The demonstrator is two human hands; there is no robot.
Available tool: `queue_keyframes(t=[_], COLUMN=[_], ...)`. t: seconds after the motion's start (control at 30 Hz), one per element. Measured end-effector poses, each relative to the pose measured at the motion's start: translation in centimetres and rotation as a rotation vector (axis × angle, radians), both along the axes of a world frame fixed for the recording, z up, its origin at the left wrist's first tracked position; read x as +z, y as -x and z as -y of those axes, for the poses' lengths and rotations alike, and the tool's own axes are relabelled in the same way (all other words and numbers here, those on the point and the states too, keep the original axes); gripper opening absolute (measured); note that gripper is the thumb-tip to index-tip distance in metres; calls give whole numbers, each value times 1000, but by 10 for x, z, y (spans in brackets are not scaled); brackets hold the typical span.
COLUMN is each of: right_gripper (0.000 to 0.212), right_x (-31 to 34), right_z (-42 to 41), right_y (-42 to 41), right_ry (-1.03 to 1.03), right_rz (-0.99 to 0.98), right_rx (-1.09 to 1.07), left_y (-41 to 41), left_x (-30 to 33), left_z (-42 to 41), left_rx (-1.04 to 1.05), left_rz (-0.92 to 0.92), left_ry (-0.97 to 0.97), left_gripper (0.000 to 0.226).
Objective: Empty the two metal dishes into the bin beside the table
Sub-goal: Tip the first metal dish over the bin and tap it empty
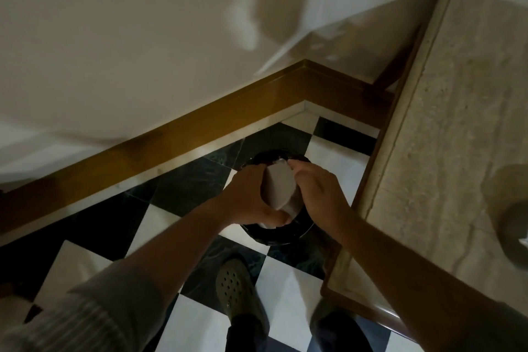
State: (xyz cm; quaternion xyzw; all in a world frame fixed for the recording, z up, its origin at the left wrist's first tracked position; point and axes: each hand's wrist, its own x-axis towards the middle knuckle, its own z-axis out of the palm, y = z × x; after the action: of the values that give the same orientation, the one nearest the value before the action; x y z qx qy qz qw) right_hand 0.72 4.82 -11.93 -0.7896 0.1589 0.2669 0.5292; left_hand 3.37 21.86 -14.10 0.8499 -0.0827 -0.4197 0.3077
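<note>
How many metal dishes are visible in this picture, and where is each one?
2. One metal dish is held tilted by the left hand and right hand over the black bin. Another blurred dish sits on the table at the right edge.

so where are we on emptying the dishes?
In hand: left hand tips one metal dish over the black bin on the floor, right hand at its rim. Left: a second dish sits on the table; contents not visible. Nothing confirmed done.
</note>
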Motion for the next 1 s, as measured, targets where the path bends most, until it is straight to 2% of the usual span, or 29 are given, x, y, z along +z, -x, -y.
queue_keyframes(t=[0.1, 0.17, 0.27, 0.33, 0.4, 0.6, 0.73, 0.87, 1.0], right_gripper=[66, 76, 87, 86, 86, 104, 113, 111, 115], right_x=[-2, -8, -17, -21, -21, -6, -11, -5, -12], right_z=[0, 3, 14, 20, 25, 35, 35, 32, 28], right_y=[7, 12, 22, 27, 26, 19, 32, 40, 46], right_ry=[22, 109, 324, 440, 522, 617, 644, 590, 605], right_rz=[55, 95, 228, 384, 457, 745, 638, 731, 740], right_rx=[130, 324, 667, 803, 904, 993, 1089, 968, 1032], left_y=[7, 9, 10, 7, 3, -15, -23, -23, -22], left_x=[-7, -10, -14, -16, -17, -12, -13, -14, -15], left_z=[-1, -3, -5, -6, -6, -9, -12, -11, -13], left_rx=[-70, -163, -245, -290, -341, -461, -546, -545, -542], left_rz=[230, 368, 485, 551, 584, 583, 589, 607, 593], left_ry=[-48, -113, -115, -108, -101, -56, -96, -83, -73], left_gripper=[114, 123, 125, 126, 128, 129, 131, 128, 132])
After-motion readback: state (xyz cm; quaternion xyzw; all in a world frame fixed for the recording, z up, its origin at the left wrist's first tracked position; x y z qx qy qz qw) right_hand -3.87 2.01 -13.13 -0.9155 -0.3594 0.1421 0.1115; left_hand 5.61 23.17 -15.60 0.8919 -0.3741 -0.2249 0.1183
